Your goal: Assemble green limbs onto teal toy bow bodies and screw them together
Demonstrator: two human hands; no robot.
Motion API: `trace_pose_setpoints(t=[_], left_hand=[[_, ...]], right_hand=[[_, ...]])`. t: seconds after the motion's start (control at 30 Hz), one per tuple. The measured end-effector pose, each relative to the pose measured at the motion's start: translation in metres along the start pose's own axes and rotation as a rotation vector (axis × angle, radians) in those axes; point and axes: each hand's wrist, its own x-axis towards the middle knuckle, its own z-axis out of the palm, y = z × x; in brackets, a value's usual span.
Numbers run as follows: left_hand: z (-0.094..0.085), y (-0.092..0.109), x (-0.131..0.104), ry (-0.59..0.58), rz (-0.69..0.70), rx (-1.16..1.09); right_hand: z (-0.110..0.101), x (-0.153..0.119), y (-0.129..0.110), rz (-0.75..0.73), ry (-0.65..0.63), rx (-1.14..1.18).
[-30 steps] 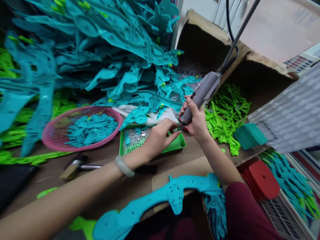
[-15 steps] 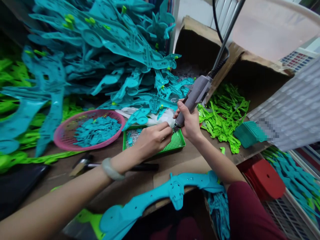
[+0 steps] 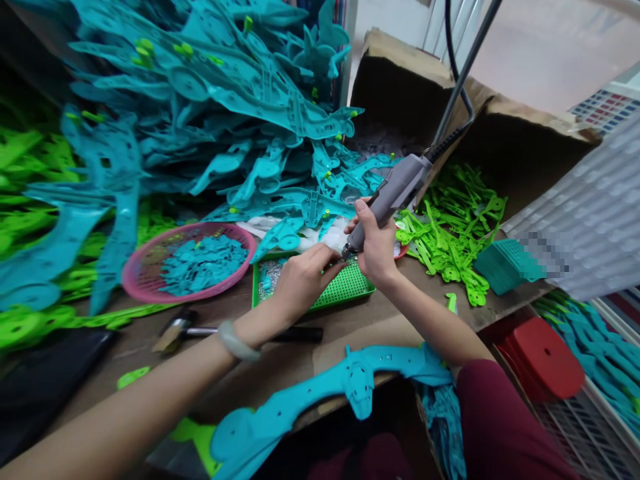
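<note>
My right hand [image 3: 376,245] is wrapped round a grey electric screwdriver [image 3: 395,193], its tip tilted down to the left and its cable rising behind. At that tip, my left hand [image 3: 307,273] pinches with thumb and forefinger; whatever lies between them is too small to make out. Both hands are above a green perforated tray [image 3: 345,287], whose left part holds small metal pieces [image 3: 270,277] and bits of blue plastic. Nearer me, a long curved blue plastic part [image 3: 305,400] lies across the table's front edge.
A pink basket [image 3: 131,283] of small blue pieces stands at left, by a hammer [image 3: 175,331]. Blue plastic parts [image 3: 200,87] pile high behind it. Green parts [image 3: 450,233] lie at right before cardboard boxes [image 3: 540,120]. A red stool [image 3: 545,353] stands lower right.
The whole view has shifted slightly, so things appear a little further right. My left fingers stay at the screwdriver's tip, with the thumb and forefinger now more visible. My right hand keeps its grip.
</note>
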Motion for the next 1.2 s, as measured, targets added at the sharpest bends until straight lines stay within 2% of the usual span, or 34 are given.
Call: trace_pose_setpoints(t=[0.13,0.27,0.33,0.43,0.57,0.67,0.77,1.0,1.1,1.2], left_hand=[[-0.006,0.0,-0.001,-0.068,0.012,0.039],[-0.018,-0.012,-0.018,-0.322,0.081,0.193],[-0.019,-0.02,-0.027,-0.421,0.115,0.234],[-0.003,-0.031,-0.029,-0.478,0.171,0.216],[0.031,-0.044,-0.008,-0.558,0.286,0.168],[0.046,-0.052,0.005,-0.567,0.284,0.19],[0.051,-0.053,0.004,-0.534,0.214,0.241],[0.072,-0.037,0.007,-0.453,0.01,0.316],[0.064,-0.041,0.004,-0.469,0.02,0.299],[0.035,-0.052,-0.017,-0.513,0.047,0.29]], right_hand=[[-0.001,-0.002,0.001,0.003,-0.02,-0.025],[-0.013,0.005,0.005,-0.027,-0.019,-0.06],[-0.02,0.01,0.009,-0.055,0.005,-0.093],[-0.025,0.014,0.015,-0.057,0.032,-0.13],[-0.019,0.006,0.019,-0.058,-0.04,-0.121],[-0.019,-0.003,0.019,-0.073,-0.13,-0.134],[-0.025,-0.006,0.018,-0.065,-0.147,-0.164],[-0.024,-0.006,0.027,-0.06,-0.107,-0.177],[-0.024,-0.012,0.024,-0.052,-0.173,-0.173],[-0.036,-0.019,0.016,-0.044,-0.224,-0.228]])
